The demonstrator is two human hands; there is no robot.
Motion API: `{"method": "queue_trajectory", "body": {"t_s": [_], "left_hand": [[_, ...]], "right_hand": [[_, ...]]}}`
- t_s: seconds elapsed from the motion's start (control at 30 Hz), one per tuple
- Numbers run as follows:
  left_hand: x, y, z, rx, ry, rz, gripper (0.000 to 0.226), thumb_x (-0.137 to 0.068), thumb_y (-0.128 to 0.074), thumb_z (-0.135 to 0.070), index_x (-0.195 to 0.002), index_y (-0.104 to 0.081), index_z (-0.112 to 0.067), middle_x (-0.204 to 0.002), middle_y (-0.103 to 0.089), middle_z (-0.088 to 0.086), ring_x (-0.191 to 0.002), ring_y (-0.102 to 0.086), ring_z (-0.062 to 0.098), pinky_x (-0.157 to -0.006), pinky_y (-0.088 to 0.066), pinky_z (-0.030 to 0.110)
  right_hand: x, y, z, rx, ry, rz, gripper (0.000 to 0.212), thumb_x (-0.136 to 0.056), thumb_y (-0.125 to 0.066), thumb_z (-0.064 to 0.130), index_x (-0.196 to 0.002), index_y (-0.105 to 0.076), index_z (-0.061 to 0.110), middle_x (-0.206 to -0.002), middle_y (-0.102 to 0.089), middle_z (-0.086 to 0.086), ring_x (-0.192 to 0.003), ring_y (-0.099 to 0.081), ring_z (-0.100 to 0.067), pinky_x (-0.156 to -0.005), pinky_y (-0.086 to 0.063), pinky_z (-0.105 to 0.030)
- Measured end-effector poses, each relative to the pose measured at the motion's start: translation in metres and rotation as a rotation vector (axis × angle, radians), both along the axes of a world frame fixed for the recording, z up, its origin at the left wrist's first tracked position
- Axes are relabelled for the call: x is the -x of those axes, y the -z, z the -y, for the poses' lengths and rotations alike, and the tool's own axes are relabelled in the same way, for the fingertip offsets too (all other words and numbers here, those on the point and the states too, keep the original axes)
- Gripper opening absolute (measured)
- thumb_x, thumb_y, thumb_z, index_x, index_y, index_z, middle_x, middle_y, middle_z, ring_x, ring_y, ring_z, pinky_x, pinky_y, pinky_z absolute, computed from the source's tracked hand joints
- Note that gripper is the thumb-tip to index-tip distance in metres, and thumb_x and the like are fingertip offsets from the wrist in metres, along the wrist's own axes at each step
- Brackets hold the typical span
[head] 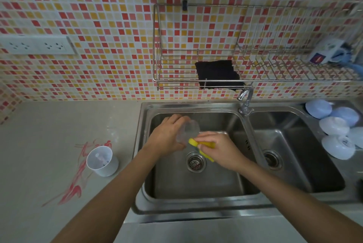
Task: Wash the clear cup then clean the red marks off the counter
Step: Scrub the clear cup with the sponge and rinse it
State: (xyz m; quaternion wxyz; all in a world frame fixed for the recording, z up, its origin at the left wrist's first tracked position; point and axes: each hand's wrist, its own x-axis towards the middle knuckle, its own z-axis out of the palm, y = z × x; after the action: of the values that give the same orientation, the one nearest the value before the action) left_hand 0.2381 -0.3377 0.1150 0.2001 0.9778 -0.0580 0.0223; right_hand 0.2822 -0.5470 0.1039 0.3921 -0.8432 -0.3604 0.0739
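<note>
1. Clear cup (188, 131) sits in my left hand (167, 136), held tilted over the left basin of the sink (196, 205), above and behind the drain (196, 162). The left hand is clasped around its wall.
2. My right hand (220, 150) is pinched closed on a yellow sponge (200, 146), whose tip touches the cup near its rim.
3. To scrub well, I would keep the cup steady in the left hand, push the sponge inside and turn the cup so the whole wall and base get wiped. No water shows at the faucet (244, 99), so I judge rinsing is yet to come.
4. The cup looks like thin, smooth, see-through plastic, likely slippery when wet; a firm but gentle hold should avoid squashing it.
5. The sponge looks soft and folded; the sink is brushed steel with rounded corners.
6. Red marks (76, 181) streak the pale, matte surface near its left edge, beside and partly under a white cup (102, 161). They are untouched, and that cup likely needs moving before wiping.
</note>
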Motion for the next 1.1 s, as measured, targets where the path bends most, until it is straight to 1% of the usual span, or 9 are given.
{"method": "queue_trajectory", "body": {"t_s": [0.07,0.27,0.37,0.57,0.77,0.87,0.97,1.03,1.1], "left_hand": [[0.002,0.0,-0.001,0.009,0.018,0.003,0.084,-0.071,-0.08,-0.031,-0.144,-0.04,-0.023,-0.139,-0.045,-0.001,-0.126,-0.045,0.024,-0.101,-0.046,0.037],[0.002,-0.001,0.006,0.009,0.078,-0.051,0.082,-0.074,-0.078,-0.03,-0.145,-0.038,-0.025,-0.14,-0.043,-0.003,-0.129,-0.042,0.022,-0.107,-0.041,0.036],[0.0,-0.004,0.008,0.037,0.134,-0.071,0.082,-0.072,-0.08,-0.024,-0.144,-0.041,-0.02,-0.14,-0.045,-0.002,-0.129,-0.041,0.017,-0.106,-0.026,0.019],[-0.003,-0.005,0.004,0.208,0.108,-0.091,0.097,-0.064,-0.084,-0.03,-0.146,-0.033,-0.023,-0.142,-0.043,-0.003,-0.131,-0.04,0.019,-0.112,-0.033,0.038],[0.001,-0.003,0.01,0.302,-0.009,0.027,0.095,-0.057,-0.093,-0.041,-0.13,-0.038,-0.018,-0.132,-0.047,-0.003,-0.12,-0.048,0.014,-0.1,-0.048,0.033],[0.0,-0.007,0.007,0.223,-0.027,0.112,0.087,-0.059,-0.09,-0.041,-0.129,-0.046,-0.016,-0.127,-0.044,0.001,-0.115,-0.047,0.015,-0.099,-0.048,0.034],[-0.004,-0.014,0.003,0.067,-0.014,0.094,0.08,-0.063,-0.083,-0.047,-0.131,-0.047,-0.027,-0.132,-0.049,-0.005,-0.126,-0.041,0.018,-0.11,-0.033,0.043],[-0.004,-0.018,0.001,0.01,0.02,0.044,0.081,-0.067,-0.083,-0.041,-0.136,-0.044,-0.028,-0.137,-0.048,-0.006,-0.13,-0.037,0.017,-0.111,-0.029,0.036],[-0.005,-0.019,0.0,-0.014,0.101,0.035,0.08,-0.067,-0.084,-0.033,-0.136,-0.046,-0.026,-0.137,-0.05,-0.006,-0.128,-0.04,0.016,-0.109,-0.03,0.03]], "right_hand": [[0.001,0.004,0.002,-0.042,-0.017,-0.056,0.024,-0.085,-0.068,0.007,-0.107,-0.074,0.015,-0.108,-0.068,0.007,-0.101,-0.062,-0.004,-0.094,-0.047,-0.027],[-0.023,0.002,0.016,0.327,-0.192,0.622,0.028,-0.079,-0.07,0.017,-0.107,-0.072,0.025,-0.116,-0.065,0.006,-0.083,-0.056,-0.021,-0.073,-0.053,-0.035],[-0.018,0.005,0.016,0.417,-0.244,0.75,0.034,-0.076,-0.074,0.034,-0.109,-0.068,0.026,-0.113,-0.064,0.006,-0.085,-0.055,-0.021,-0.068,-0.049,-0.032],[-0.014,0.005,0.013,0.234,-0.153,0.929,0.013,-0.092,-0.058,0.024,-0.097,-0.069,0.019,-0.1,-0.068,0.005,-0.073,-0.055,-0.021,-0.062,-0.049,-0.032],[0.0,-0.01,0.005,0.111,-0.089,0.715,0.016,-0.089,-0.067,0.021,-0.104,-0.071,0.016,-0.107,-0.068,0.004,-0.08,-0.056,-0.02,-0.071,-0.051,-0.029],[0.012,-0.019,-0.002,-0.048,0.036,0.262,0.021,-0.086,-0.07,0.017,-0.106,-0.073,0.013,-0.105,-0.069,0.006,-0.089,-0.06,-0.012,-0.081,-0.05,-0.026],[0.016,-0.021,-0.005,-0.214,0.06,-0.161,0.022,-0.086,-0.067,0.004,-0.108,-0.073,0.007,-0.105,-0.068,0.008,-0.096,-0.062,-0.002,-0.088,-0.047,-0.022],[0.009,-0.018,0.0,-0.107,-0.024,-0.031,0.025,-0.087,-0.066,0.004,-0.11,-0.072,0.009,-0.111,-0.069,0.005,-0.098,-0.061,-0.005,-0.092,-0.046,-0.025],[-0.005,-0.016,0.008,0.091,-0.134,0.363,0.03,-0.082,-0.069,0.004,-0.109,-0.073,0.017,-0.115,-0.07,0.007,-0.087,-0.059,-0.017,-0.081,-0.051,-0.033]]}}
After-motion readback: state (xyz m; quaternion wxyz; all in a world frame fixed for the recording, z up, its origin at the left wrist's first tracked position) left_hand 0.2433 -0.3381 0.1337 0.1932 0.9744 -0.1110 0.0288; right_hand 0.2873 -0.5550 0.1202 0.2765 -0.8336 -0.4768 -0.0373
